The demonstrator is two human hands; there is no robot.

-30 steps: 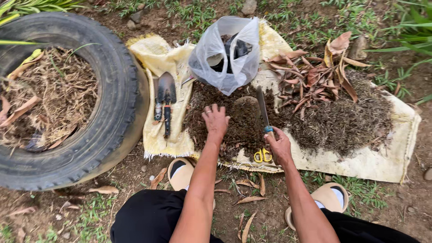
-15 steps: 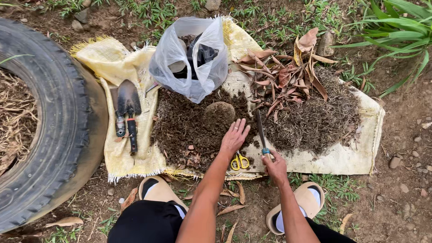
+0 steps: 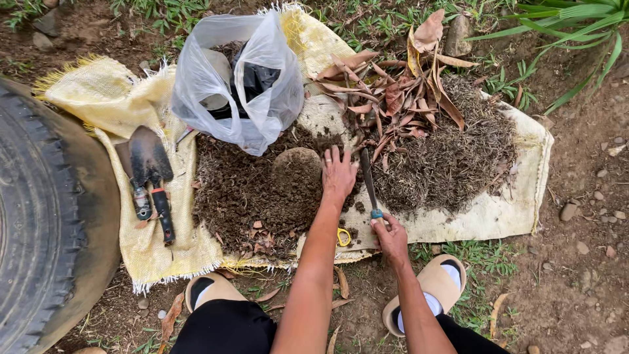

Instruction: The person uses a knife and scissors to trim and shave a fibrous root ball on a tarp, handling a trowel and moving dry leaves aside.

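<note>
Left hand (image 3: 339,174) farther forward now, flat (fingers spread) on soil (image 3: 255,190); right hand (image 3: 391,237) gripping knife (image 3: 368,180).

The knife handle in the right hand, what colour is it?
Teal-blue, where the knife handle shows above the right hand; the head view shows it best.

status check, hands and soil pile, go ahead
Left hand flat, open on the soil pile. Right hand gripping the knife, blade flat on the sack. Dry leaves beyond the blade.
</note>
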